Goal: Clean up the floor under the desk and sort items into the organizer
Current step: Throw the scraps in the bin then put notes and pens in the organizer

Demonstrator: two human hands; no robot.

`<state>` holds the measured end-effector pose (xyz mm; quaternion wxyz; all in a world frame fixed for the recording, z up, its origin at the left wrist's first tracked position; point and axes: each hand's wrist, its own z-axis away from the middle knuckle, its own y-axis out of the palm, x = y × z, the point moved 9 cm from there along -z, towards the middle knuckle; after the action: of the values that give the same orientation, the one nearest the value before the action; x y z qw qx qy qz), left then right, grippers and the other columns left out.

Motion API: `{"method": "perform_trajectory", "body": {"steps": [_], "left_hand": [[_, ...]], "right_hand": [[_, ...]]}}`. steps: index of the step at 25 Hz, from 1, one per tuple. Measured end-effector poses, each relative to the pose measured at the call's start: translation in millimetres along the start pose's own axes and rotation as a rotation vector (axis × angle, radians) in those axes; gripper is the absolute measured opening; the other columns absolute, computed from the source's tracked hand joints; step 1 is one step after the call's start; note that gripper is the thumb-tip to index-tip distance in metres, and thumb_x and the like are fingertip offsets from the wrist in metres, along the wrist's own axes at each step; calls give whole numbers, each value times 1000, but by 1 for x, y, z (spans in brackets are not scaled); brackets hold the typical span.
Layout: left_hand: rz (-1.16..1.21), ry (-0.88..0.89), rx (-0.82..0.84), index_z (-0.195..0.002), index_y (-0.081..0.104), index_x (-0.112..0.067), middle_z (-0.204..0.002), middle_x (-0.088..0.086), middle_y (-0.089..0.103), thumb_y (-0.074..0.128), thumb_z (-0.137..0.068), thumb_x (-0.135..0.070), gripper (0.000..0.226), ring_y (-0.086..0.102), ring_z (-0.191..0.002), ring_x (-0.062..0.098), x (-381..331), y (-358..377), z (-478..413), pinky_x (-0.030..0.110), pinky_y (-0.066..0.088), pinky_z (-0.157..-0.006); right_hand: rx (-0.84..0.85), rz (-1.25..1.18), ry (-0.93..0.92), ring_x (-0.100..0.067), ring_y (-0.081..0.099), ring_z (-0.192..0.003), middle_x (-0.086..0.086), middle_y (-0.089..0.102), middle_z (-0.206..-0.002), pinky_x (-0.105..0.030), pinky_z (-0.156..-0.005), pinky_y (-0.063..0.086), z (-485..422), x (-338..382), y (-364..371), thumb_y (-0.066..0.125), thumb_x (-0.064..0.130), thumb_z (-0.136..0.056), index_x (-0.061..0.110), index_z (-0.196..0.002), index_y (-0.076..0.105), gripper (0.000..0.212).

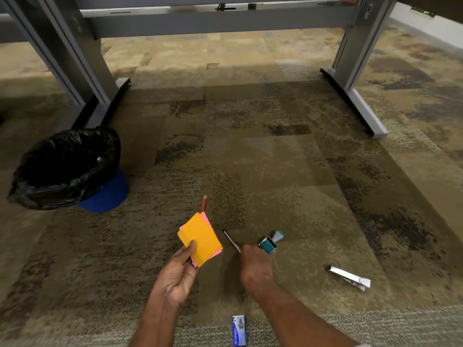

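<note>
My left hand (pixel 178 271) holds a stack of orange and pink sticky notes (pixel 200 240), thumb pressed on the top orange sheet. A red pencil (pixel 204 203) pokes out from behind the stack. My right hand (pixel 255 267) is closed around a teal date stamp (pixel 271 242) and a thin dark stick-like item (pixel 231 241) that juts out to its left. A metal stapler (pixel 349 277) lies on the carpet to the right of that hand. A small blue-and-white staples box (pixel 238 330) lies on the carpet between my forearms.
A blue bin with a black liner (pixel 67 169) stands at the left, beside the grey desk leg (pixel 95 78). The other desk leg and foot (pixel 355 96) are at the right. Patterned brown carpet (pixel 250 151) stretches between them under the desk.
</note>
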<state>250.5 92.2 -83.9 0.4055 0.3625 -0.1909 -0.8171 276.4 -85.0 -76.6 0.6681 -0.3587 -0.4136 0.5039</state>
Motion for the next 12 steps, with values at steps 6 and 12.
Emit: {"method": "perform_trajectory", "body": {"steps": [6, 12], "left_hand": [[40, -11, 18, -129, 55, 4, -127, 23, 66, 53, -96, -3, 34, 72, -102, 25, 3, 6, 0, 47, 60, -82], [71, 0, 57, -115, 61, -1, -102, 18, 77, 54, -94, -3, 23, 77, -86, 23, 1, 26, 5, 41, 64, -70]], "right_hand": [[47, -894, 73, -16, 65, -67, 0, 68, -82, -33, -63, 55, -6, -2, -7, 51, 15, -92, 19, -111, 66, 24], [346, -1814, 185, -12, 61, -64, -10, 67, -80, -24, -60, 51, -18, 6, -26, 55, -13, -87, -1, -112, 68, 30]]}}
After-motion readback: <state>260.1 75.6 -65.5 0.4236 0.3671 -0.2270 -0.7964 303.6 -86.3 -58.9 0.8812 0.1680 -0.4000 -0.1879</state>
